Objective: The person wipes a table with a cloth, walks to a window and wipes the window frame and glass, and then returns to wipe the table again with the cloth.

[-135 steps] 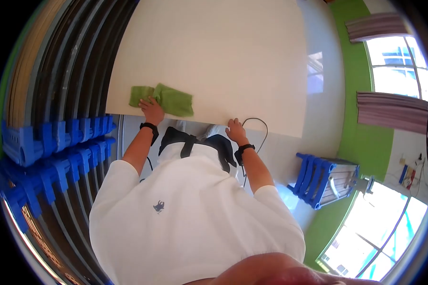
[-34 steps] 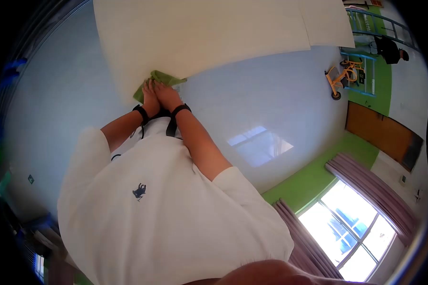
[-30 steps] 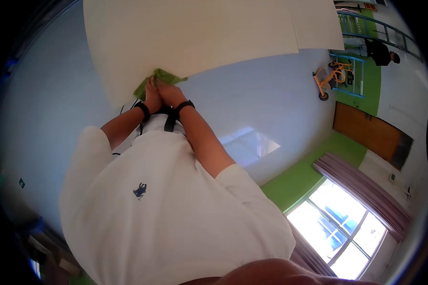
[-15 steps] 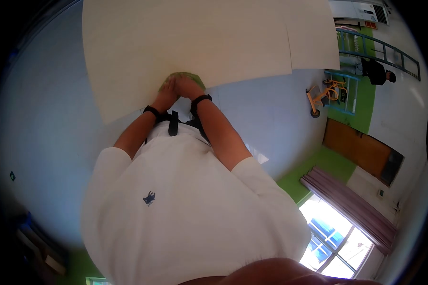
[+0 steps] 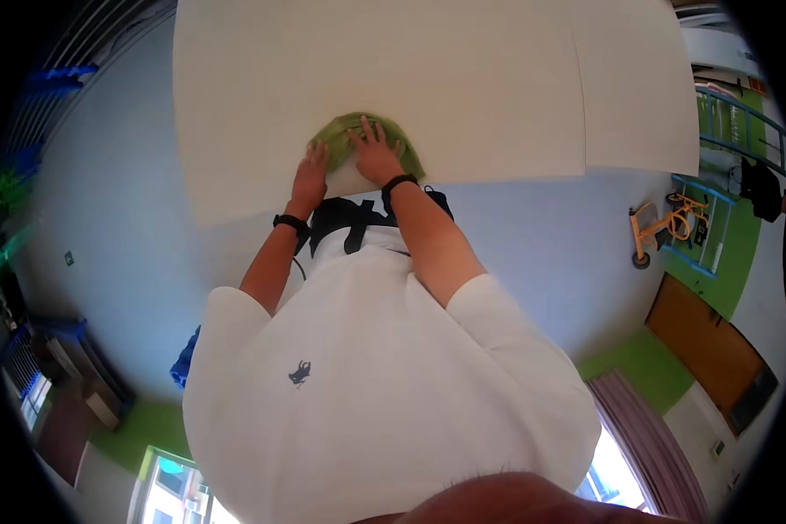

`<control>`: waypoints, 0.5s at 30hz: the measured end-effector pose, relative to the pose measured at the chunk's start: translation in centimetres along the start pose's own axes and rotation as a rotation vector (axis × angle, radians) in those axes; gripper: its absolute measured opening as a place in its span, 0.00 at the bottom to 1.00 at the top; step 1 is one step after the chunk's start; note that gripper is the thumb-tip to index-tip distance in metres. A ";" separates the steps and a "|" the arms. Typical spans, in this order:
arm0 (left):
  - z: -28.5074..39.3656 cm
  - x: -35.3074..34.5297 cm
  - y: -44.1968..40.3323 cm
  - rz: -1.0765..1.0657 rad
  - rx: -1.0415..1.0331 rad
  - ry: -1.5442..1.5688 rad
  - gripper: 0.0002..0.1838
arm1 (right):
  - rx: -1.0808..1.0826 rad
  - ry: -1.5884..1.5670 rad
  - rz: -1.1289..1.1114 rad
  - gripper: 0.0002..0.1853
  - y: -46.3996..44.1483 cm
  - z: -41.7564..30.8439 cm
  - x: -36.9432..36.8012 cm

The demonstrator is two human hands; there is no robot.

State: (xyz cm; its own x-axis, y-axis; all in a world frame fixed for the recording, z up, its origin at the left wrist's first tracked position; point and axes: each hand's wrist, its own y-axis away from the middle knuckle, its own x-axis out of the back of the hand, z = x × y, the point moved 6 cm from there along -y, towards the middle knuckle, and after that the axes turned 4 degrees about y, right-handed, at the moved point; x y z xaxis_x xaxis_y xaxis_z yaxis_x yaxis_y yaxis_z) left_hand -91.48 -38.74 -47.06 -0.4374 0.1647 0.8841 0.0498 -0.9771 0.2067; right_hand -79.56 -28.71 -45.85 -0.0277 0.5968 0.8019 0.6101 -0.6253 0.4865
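Observation:
A green cloth lies rumpled in a curved shape on the pale tabletop, close to its near edge. My right hand rests on the middle of the cloth, fingers spread and palm down. At the cloth's left end, my left hand touches it with fingers stretched out. Neither hand is closed around the cloth. Both wrists wear black bands.
The tabletop has a seam toward its right end. On the right stand an orange wheeled frame, a blue ladder and a person in dark clothes. Shelving with boxes stands at lower left.
My hands were together, overlapping on the bunched cloth; now they are apart. The cloth is spread wider on the tabletop. The whole view has shifted somewhat.

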 end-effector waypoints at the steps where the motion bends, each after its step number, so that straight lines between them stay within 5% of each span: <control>1: 2.4 -0.9 -0.9 0.045 -0.047 0.073 0.37 | -0.012 -0.030 0.003 0.39 1.1 2.5 0.4; 7: 13.9 -6.1 -8.8 -0.035 -0.110 0.079 0.37 | -0.199 -0.056 -0.007 0.37 1.5 19.3 6.7; 9: 15.2 -7.3 -10.0 0.048 0.037 0.046 0.37 | -0.321 -0.293 0.152 0.36 -0.1 28.4 6.8; 13: 17.6 -6.4 -10.9 -0.101 0.211 0.092 0.46 | -0.487 -0.560 0.078 0.36 1.3 44.2 8.6; 15: 16.6 -8.0 -10.8 -0.084 0.118 0.076 0.52 | -0.396 -0.158 -0.079 0.40 5.6 45.3 9.6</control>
State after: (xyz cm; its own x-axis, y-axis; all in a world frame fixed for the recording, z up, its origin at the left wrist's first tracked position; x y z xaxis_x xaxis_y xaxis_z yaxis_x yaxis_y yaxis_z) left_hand -73.61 -27.30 -49.44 -0.5113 0.2299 0.8281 0.1134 -0.9371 0.3302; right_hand -40.57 -3.72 -51.17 0.0784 0.7007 0.7091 0.2592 -0.7011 0.6642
